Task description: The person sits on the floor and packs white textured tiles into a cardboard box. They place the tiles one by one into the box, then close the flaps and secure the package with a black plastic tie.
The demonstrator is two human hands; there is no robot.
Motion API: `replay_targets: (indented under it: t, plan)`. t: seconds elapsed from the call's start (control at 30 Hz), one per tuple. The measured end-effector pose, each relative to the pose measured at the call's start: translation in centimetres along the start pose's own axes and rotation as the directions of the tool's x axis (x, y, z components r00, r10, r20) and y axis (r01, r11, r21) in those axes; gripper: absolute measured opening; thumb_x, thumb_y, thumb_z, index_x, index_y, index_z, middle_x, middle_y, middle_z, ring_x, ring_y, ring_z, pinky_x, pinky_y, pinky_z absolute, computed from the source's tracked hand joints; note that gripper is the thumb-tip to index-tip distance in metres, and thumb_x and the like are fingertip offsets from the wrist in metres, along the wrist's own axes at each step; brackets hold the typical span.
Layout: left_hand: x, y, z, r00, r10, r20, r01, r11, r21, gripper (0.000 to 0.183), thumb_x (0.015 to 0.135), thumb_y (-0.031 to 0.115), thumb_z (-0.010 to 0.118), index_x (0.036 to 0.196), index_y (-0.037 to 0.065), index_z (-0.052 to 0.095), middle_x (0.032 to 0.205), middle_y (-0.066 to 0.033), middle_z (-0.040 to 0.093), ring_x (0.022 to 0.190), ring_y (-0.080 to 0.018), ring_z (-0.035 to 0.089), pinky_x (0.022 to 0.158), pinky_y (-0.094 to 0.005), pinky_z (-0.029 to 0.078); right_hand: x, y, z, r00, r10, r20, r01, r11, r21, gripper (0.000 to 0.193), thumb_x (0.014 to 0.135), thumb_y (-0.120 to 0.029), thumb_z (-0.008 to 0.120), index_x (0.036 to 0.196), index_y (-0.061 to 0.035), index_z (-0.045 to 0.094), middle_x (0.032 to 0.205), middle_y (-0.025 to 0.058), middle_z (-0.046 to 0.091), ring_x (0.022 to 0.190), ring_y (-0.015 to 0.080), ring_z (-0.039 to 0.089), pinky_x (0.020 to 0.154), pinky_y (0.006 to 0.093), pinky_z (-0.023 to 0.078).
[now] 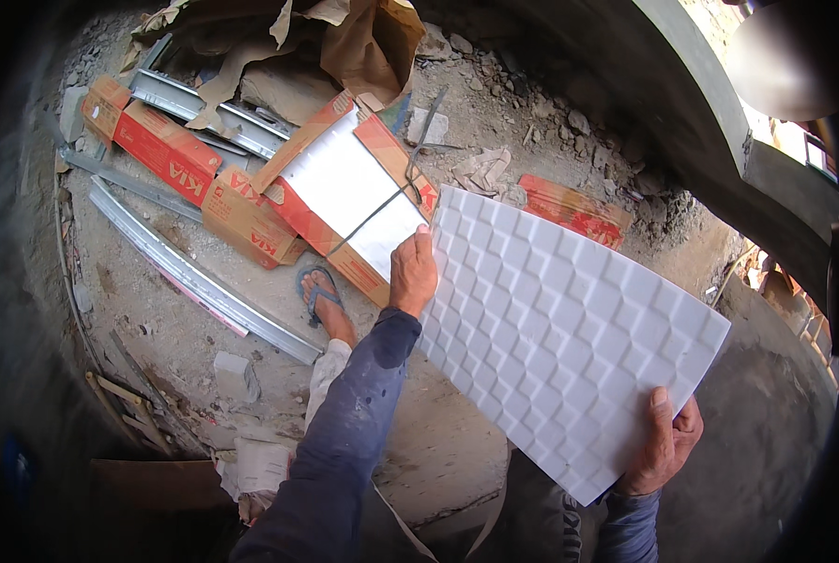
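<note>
Left hand (412, 272): fingers clamped on the white embossed tile (560, 328) — far edge.
Right hand (662, 441): gripped its near corner — thumb on top.

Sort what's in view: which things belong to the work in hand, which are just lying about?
In hand: white relief tile, gripped by left hand and right hand; opened tile box.
Lying about: metal channels, closed red cartons, torn brown paper, rubble.
</note>
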State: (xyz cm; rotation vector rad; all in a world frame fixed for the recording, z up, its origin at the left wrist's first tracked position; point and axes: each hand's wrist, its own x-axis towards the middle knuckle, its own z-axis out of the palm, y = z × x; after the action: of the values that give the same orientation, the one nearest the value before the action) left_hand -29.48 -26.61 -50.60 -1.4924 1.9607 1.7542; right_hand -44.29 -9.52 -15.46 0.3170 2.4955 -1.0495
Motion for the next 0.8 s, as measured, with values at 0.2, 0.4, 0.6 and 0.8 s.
replay_targets:
  t: [0.2, 0.4, 0.6, 0.8]
  plan:
    - [-19.7, -21.4, -20.3, 0.923, -0.343, -0.174, 0.317, 0.421, 0.85, 0.032, 0.101, 0.033, 0.058, 0.097, 0.008, 0.076, 0.107, -0.0185, 0.072, 0.105, -0.0374, 0.068, 0.093, -0.056, 0.049, 1.9, 0.2, 2.4, 0.991, -0.128, 0.032, 0.126, 0.99, 0.057, 0.027, 0.097, -0.02, 0.072, 0.104, 0.0058, 0.071, 0.09, 0.0026, 0.069, 0.081, 0.0093, 0.057, 0.076, 0.0252, 0.044]
    - [-29.8, -34.1, -37.5, 0.504, -0.846, -0.174, 0.608, 0.204, 0.767, 0.053, 0.095, 0.042, 0.066, 0.124, -0.002, 0.07, 0.125, -0.029, 0.069, 0.12, -0.0425, 0.065, 0.109, -0.048, 0.046, 2.0, 3.7, 10.5, 0.984, -0.176, -0.033, 0.178, 0.947, 0.266, 0.026, 0.096, -0.017, 0.073, 0.107, 0.0064, 0.071, 0.095, 0.0055, 0.071, 0.084, 0.0114, 0.061, 0.08, 0.0278, 0.048]
    - [-12.8, -24.1, -32.9, 0.866, -0.246, -0.435, 0.446, 0.773, 0.452, 0.049, 0.101, 0.036, 0.063, 0.133, -0.002, 0.064, 0.126, -0.0256, 0.066, 0.117, -0.0384, 0.064, 0.102, -0.0456, 0.05, 1.0, 4.7, 17.4, 0.999, -0.033, 0.024, 0.016, 0.856, 0.516, 0.031, 0.098, -0.017, 0.07, 0.115, 0.0087, 0.069, 0.104, 0.0119, 0.073, 0.091, 0.0158, 0.067, 0.087, 0.0305, 0.052]
    - [11.7, -8.8, -30.9, 0.785, 0.444, -0.431, -0.172, 0.825, 0.538, 0.055, 0.11, 0.041, 0.04, 0.133, -0.002, 0.065, 0.126, -0.0243, 0.066, 0.117, -0.0398, 0.062, 0.103, -0.0475, 0.046, 1.3, 7.9, 22.1, 0.991, 0.054, 0.12, -0.118, 0.76, 0.64, 0.032, 0.098, -0.019, 0.072, 0.115, 0.0079, 0.07, 0.107, 0.0101, 0.074, 0.093, 0.014, 0.067, 0.088, 0.0295, 0.052]
